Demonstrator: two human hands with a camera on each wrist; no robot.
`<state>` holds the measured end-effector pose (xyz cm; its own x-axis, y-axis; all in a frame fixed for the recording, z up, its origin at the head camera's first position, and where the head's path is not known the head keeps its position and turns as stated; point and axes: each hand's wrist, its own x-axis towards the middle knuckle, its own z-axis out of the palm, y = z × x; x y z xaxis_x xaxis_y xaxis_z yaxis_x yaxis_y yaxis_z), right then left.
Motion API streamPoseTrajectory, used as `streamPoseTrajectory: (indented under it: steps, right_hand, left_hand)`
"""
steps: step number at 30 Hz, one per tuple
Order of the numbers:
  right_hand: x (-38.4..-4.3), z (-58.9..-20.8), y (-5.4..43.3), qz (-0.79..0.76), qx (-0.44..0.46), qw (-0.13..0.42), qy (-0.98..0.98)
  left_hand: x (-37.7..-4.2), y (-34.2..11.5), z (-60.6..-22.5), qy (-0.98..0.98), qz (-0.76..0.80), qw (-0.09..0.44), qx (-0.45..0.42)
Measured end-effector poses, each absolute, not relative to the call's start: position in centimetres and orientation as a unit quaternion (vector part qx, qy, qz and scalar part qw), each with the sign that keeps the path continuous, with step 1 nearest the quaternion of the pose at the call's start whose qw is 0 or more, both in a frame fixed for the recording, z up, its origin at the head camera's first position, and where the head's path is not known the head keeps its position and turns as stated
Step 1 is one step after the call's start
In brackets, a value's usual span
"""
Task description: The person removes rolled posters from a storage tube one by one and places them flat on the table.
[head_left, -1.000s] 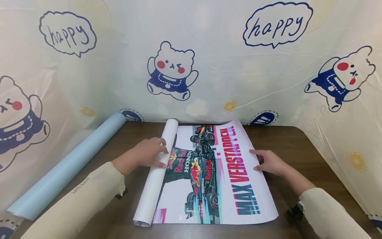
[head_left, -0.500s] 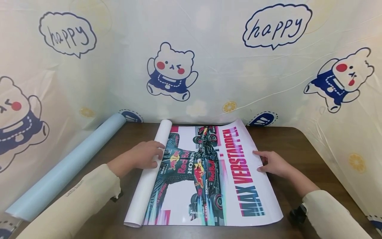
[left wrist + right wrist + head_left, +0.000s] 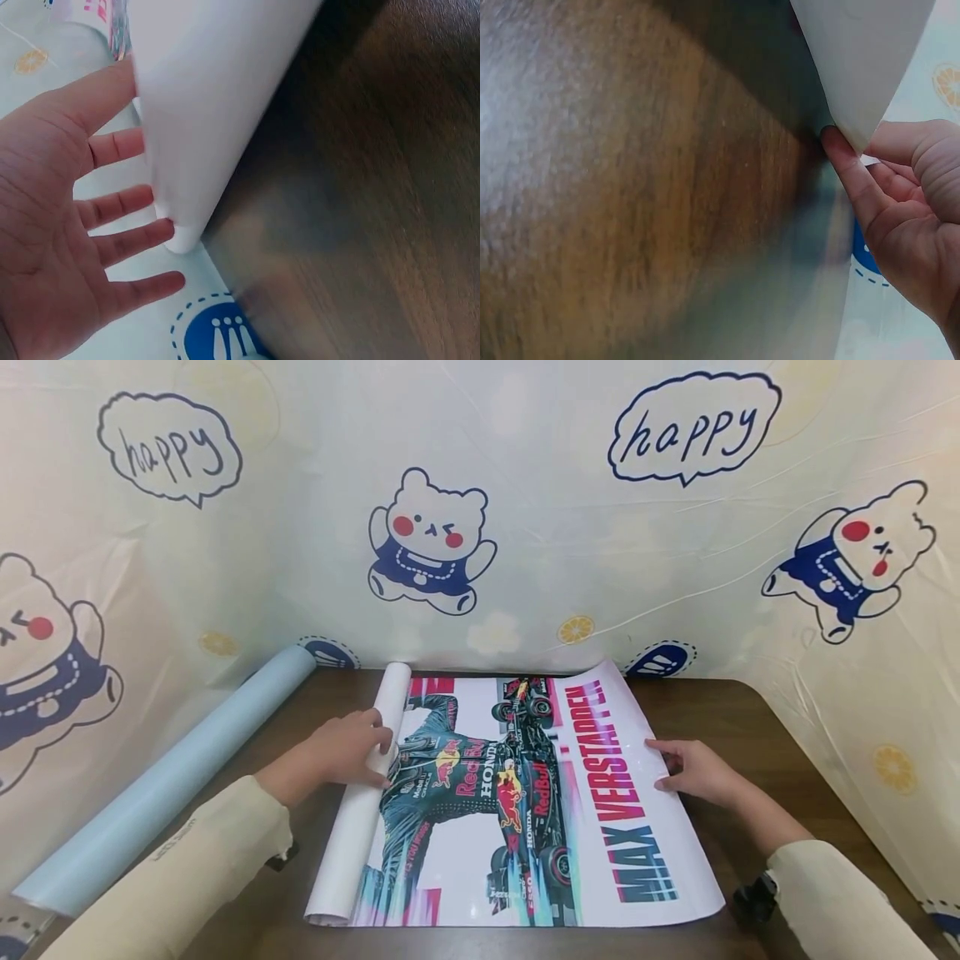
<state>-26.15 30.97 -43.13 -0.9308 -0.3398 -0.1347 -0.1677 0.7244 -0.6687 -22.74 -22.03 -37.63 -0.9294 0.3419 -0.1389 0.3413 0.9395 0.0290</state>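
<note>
A racing poster (image 3: pixel 472 793) printed with a car and "MAX VERSTAPPEN" lies partly unrolled on the brown table. Its left part is still wound into a white roll (image 3: pixel 352 843). My left hand (image 3: pixel 341 747) rests on that roll near its middle. In the left wrist view, the left fingers (image 3: pixel 124 202) are spread and fairly straight against the roll's side. With thumb and forefinger my right hand (image 3: pixel 697 768) pinches the poster's right edge. From the right wrist, the forefinger (image 3: pixel 847 161) shows beneath the paper's lifted edge (image 3: pixel 862 75); the thumb is on its other face.
A long light-blue roll (image 3: pixel 172 777) lies slanting along the table's left side. Behind the brown table (image 3: pixel 757 735) hangs a pale cloth (image 3: pixel 540 527) with printed bears, which also covers both sides. The poster's far right corner curls up against this cloth.
My left hand and the white roll have moved left, and more of the printed picture shows. The right hand and the poster's right edge have shifted slightly right.
</note>
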Motion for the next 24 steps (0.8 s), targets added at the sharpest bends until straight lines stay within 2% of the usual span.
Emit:
streamPoseTrajectory:
  steps: [5,11,19,24]
  right_hand:
    - [-26.0,-43.1,31.3,-0.343,-0.134,0.122,0.922]
    - [-25.9,-43.1,31.6,-0.343,-0.127,0.12,0.923]
    - [-25.8,-43.2,31.8,-0.344,-0.119,0.12,0.924]
    - [-25.6,-43.2,32.1,-0.343,-0.115,0.116,0.925]
  left_hand:
    - [-22.8,-23.1,-37.5,0.987,0.02,0.095,0.125]
    - [-22.5,-24.6,-37.3,0.985,0.029,0.129,0.106]
    - [-22.0,-25.7,-37.4,0.987,0.034,0.093,0.124]
    - [-21.6,-26.4,-37.6,0.99,0.066,0.089,0.089]
